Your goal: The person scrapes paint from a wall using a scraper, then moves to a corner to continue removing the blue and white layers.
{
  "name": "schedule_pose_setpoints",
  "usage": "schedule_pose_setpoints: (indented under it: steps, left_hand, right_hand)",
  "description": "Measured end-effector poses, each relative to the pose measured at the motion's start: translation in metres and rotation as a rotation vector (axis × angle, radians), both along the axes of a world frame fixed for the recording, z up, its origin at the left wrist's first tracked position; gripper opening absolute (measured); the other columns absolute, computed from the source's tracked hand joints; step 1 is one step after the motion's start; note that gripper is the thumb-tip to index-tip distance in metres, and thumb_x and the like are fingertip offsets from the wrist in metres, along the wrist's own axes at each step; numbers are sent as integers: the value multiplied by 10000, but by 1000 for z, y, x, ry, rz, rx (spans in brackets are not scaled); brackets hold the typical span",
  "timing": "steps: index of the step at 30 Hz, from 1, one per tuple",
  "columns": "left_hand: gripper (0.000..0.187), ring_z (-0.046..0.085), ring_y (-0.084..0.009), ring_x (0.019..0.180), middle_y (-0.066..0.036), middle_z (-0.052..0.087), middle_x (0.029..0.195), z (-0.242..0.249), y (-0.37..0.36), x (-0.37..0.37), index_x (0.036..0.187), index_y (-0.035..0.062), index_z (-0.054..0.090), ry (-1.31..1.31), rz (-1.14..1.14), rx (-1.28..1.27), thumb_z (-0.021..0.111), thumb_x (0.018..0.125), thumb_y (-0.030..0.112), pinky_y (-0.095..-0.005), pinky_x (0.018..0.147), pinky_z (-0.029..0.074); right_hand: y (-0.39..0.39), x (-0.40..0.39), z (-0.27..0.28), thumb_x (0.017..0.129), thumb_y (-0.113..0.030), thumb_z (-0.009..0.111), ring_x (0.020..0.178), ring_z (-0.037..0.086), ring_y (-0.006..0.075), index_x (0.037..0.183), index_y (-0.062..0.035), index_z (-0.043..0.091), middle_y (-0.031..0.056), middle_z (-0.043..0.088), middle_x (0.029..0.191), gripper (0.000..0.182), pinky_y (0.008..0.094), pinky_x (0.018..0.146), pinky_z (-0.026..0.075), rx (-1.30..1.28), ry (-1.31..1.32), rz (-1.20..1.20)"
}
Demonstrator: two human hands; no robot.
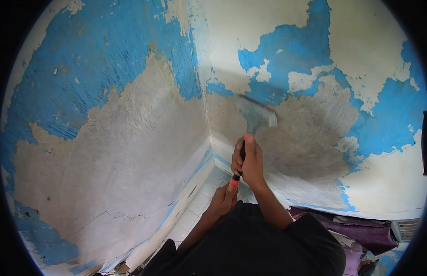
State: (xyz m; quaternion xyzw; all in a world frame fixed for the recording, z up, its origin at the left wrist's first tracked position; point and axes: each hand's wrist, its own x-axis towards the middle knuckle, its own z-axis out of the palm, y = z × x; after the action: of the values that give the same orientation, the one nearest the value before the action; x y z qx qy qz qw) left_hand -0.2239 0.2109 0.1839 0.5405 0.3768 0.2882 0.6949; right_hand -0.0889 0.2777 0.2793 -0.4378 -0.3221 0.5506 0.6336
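Scraper [258, 118] is up against or just off the right-hand wall [383, 181], near the corner, wide head up and handle running down toward the person; can't tell if the blade edge touches. Head is grey and looks a bit blurred, its edge slanting down to the right, close to the border between blue paint [287, 43] and a bare grey-brown patch [310, 133]. Handle is black with orange-red parts near the head and at the lower end. Right hand [251, 163] is closed round the upper handle just below the head; left hand [224, 198] is closed on the orange-red lower end, below the right. Both forearms are bare, coming out of a black shirt [250, 244]. Left-hand wall [117, 165] meets the right-hand one at the corner, with blue paint on top, a large bare pale patch below and a thin crack [105, 213] low down. Cream paint [365, 37] remains in ragged areas on the right-hand wall. Pale floor tiles [191, 216] show below the corner, beside the left forearm. Lower right: dark purple item [363, 232], crumpled-looking, beside a slatted pale object [409, 228]; a lighter purple thing [353, 258] is just below.
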Motion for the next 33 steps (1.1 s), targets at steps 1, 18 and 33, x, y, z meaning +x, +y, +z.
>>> schedule_pose_setpoints:
  steps: [1, 18, 33]
  left_hand:
    - [510, 473, -110, 499, -23, 479, 573, -3, -2, -2, 784, 45, 477, 35, 18, 27, 302, 1038, 451, -266, 479, 367]
    - [521, 470, -107, 525, -18, 474, 574, -3, 3, -8, 772, 24, 514, 125, -15, 13, 359, 1029, 449, -289, 512, 385]
    - [530, 433, -100, 517, 2, 444, 579, -6, -2, -15, 744, 38, 492, 153, -16, 10, 357, 1026, 466, -284, 507, 362]
  right_hand:
    - [-2, -1, -13, 1004, -563, 338, 375, 309, 73, 847, -95, 406, -16, 329, 531, 498, 246, 338, 288, -19, 12, -3]
    - [-3, -6, -6, 1027, -488, 354, 376, 339, 76, 837, -74, 407, -6, 362, 538, 458, 243, 355, 308, -27, 42, -67]
    - [-10, -12, -25, 1015, -530, 346, 352, 296, 70, 822, -87, 390, -8, 322, 524, 485, 233, 323, 273, -23, 38, -109]
